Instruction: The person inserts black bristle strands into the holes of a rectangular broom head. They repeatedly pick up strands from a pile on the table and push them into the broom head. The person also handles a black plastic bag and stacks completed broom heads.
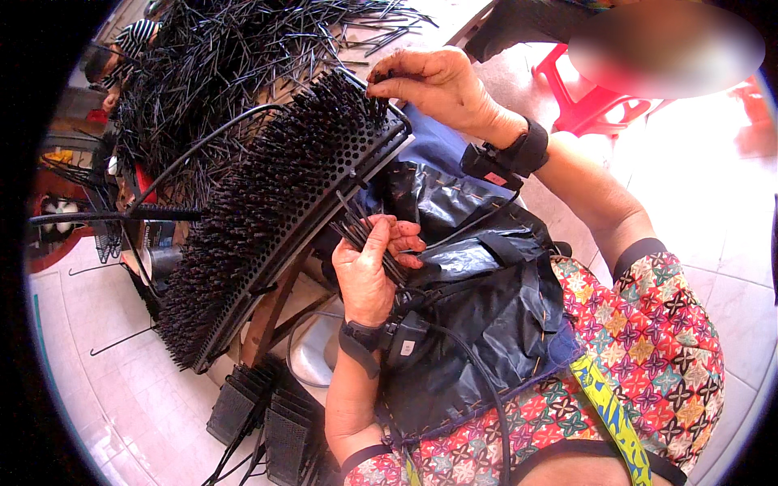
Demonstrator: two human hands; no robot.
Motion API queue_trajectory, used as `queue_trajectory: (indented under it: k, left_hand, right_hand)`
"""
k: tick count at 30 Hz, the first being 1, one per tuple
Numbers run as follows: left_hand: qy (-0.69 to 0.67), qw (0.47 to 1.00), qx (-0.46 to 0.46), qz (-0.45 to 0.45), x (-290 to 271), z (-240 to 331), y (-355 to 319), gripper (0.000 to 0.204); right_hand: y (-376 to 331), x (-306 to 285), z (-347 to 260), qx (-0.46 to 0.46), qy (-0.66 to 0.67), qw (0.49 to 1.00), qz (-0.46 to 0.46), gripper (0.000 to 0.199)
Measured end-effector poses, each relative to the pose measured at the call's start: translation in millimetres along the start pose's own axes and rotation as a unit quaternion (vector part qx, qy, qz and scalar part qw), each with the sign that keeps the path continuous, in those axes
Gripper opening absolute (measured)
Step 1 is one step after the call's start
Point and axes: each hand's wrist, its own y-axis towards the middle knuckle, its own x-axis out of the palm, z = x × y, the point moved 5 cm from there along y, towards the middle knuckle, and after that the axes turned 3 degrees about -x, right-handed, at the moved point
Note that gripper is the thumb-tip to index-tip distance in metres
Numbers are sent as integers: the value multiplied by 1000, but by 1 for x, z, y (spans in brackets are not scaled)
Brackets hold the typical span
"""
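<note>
A long black perforated plate [356, 158] stands tilted in front of me, with many short black rods [267, 182] packed in its holes. Rows of bare holes run along the side nearest me. My left hand [374, 271] is closed round a small bundle of thin black sticks [350, 225], just beside the plate's near edge. At the plate's far right corner, my right hand [442, 85] has thumb and forefinger pinched close to the rods. Whatever lies between those darkened fingertips is too small to make out. Both wrists carry black straps with small boxes.
Behind the plate lies a big heap of loose black sticks [219, 89]. A black curved wire handle [186, 162] arches over the plate's left side. Wooden legs [271, 312] and black mesh racks [284, 425] are below. A red plastic stool [587, 101] stands far right; black plastic sheeting [470, 356] covers my lap.
</note>
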Motion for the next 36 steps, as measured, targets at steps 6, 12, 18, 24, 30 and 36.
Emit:
queue_trajectory:
  k: [6, 12, 18, 24, 30, 36]
  left_hand:
    - [-2, 1000, 5, -2, -1, -2, 1, 17]
    - [-16, 1000, -5, -2, -2, -3, 2, 17]
    - [-5, 1000, -9, 5, -1, -2, 1, 17]
    - [-18, 1000, -7, -9, -2, -3, 2, 17]
    - [-22, 1000, -15, -11, -2, -3, 3, 16]
    - [-39, 998, -22, -34, -3, -3, 4, 19]
  right_hand:
    - [3, -4, 10, 3, 85, 996, 6, 12]
    - [-1, -1, 16, 63, 76, 995, 6, 12]
    - [1, 10, 7, -55, -55, 997, 17, 18]
    - [11, 21, -5, -73, -183, 980, -37, 20]
    - [10, 23, 0, -96, -170, 981, 1, 17]
    - [10, 17, -3, -124, -155, 980, 3, 14]
